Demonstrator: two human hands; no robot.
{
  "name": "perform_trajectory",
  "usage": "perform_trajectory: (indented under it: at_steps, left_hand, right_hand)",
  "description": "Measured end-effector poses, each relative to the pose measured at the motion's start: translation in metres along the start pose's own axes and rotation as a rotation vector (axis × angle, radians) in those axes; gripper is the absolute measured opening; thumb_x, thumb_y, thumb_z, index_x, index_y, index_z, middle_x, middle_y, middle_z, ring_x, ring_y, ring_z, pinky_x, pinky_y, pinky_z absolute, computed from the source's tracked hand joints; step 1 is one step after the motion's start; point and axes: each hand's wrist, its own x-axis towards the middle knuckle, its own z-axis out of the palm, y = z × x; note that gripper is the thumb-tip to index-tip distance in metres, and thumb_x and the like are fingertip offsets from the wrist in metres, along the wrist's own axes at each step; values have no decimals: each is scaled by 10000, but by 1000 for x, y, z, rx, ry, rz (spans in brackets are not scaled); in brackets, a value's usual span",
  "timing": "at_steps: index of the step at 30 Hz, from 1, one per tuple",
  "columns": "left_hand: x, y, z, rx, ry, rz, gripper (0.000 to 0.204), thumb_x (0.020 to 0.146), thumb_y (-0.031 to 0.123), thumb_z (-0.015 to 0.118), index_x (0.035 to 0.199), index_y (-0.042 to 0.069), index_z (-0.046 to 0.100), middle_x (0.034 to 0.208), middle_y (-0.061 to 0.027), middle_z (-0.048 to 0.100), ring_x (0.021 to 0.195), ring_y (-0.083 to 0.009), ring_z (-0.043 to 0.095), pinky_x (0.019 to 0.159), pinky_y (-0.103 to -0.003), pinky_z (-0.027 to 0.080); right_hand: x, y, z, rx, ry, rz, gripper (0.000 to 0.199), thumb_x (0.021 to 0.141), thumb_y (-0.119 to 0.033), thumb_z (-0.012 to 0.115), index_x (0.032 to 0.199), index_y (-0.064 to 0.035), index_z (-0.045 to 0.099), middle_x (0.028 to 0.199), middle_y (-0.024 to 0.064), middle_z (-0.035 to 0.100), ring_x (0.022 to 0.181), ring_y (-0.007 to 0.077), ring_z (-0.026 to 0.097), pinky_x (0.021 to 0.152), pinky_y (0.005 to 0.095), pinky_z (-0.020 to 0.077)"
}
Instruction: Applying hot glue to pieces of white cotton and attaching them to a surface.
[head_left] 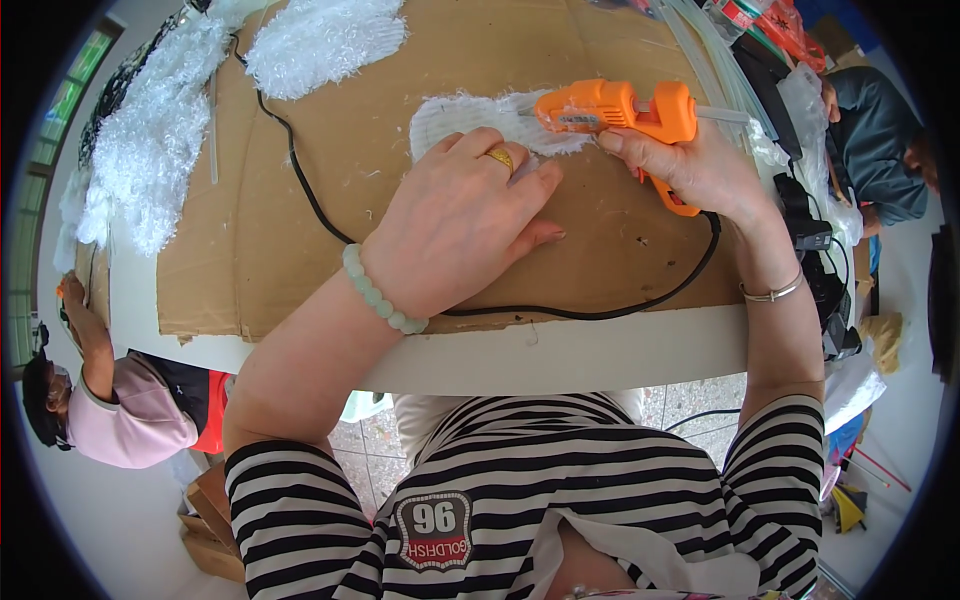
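Note:
My right hand (690,165) is wrapped round the handle of an orange hot glue gun (600,108), with a clear glue stick (722,115) poking out of its back end. The gun's nose points left, over a small piece of white fluffy fabric (445,115) on the cardboard. On the near edge of that fabric lies my left hand (465,200), palm down, fingers stretched and apart, apparently pressing it. What is under the left palm is hidden. A black cord (580,315) runs from the gun's handle beneath my left wrist.
Brown cardboard (330,140) covers much of the white table (600,355). White shaggy fabric pieces (150,150) lie at the left, another piece (325,45) at the back. Clear glue sticks (690,45) and plastic bags (810,110) crowd the right. One person (120,400) works far left, another (875,140) right.

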Motion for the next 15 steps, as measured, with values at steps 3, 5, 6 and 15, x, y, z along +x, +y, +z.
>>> perform_trajectory:
  at_steps: [3, 5, 6, 15]
  left_hand:
    - [0, 1, 1, 0, -2, 9, 381, 688, 267, 724, 973, 46, 604, 810, -72, 609, 774, -226, 566, 705, -348, 480]
    - [0, 2, 0, 11, -6, 5, 383, 688, 269, 722, 975, 44, 604, 811, -69, 613, 769, -224, 563, 698, -346, 481]
    - [0, 3, -1, 21, -13, 4, 383, 689, 270, 721, 974, 43, 603, 814, -69, 615, 767, -220, 562, 681, -340, 483]
    - [-1, 2, 1, 23, -1, 9, 374, 684, 262, 722, 964, 43, 604, 821, -71, 617, 755, -211, 558, 616, -319, 488]
  right_hand:
    - [1, -2, 4, -55, 34, 6, 367, 840, -403, 652, 868, -38, 626, 650, -8, 541, 609, 85, 492, 547, 243, 403]
    - [2, 0, 5, -50, 26, -6, 371, 838, -411, 652, 859, -41, 628, 650, -8, 543, 607, 86, 491, 546, 243, 403]
    - [3, 0, 6, -47, 16, -18, 375, 836, -418, 652, 849, -44, 629, 650, -8, 545, 605, 86, 491, 544, 242, 402]
    - [3, -15, 12, -75, 30, -25, 355, 837, -406, 652, 829, -52, 627, 654, -14, 548, 600, 86, 498, 549, 243, 403]
